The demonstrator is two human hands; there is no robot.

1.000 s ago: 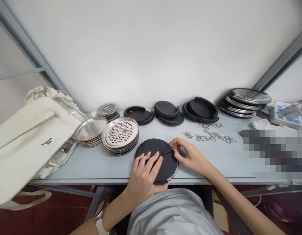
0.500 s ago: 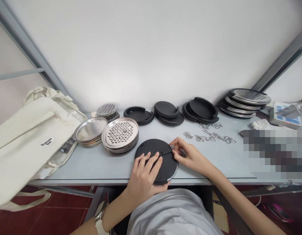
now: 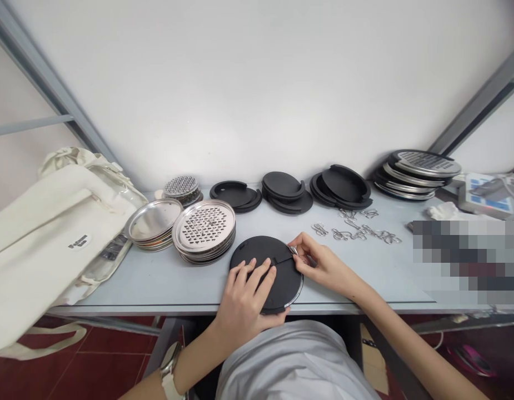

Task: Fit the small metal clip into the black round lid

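Observation:
A round black plastic disc (image 3: 263,247) with a shiny metal rim lies near the table's front edge, a straight slot running to its right edge. My left hand (image 3: 246,297) holds it, fingers spread over the top and thumb at the front rim. At the slot's outer end, my right hand (image 3: 321,264) pinches a small metal wire clip (image 3: 294,250) between thumb and fingers. Several loose wire clips (image 3: 359,232) lie on the table beyond my right hand. Left of the disc stands a stack of round metal grater plates (image 3: 204,228).
Plain metal discs (image 3: 153,222) and smaller grater plates (image 3: 180,189) are stacked at left, beside a cream bag (image 3: 40,244). Black round holders (image 3: 235,195) line the wall. A pile of holders with grater plates (image 3: 419,173) stands at back right, near a blue-and-white box (image 3: 482,194).
The wire clip in my right fingers has turned slightly and shows more at the slot's end. My left hand and the black disc stay where they were.

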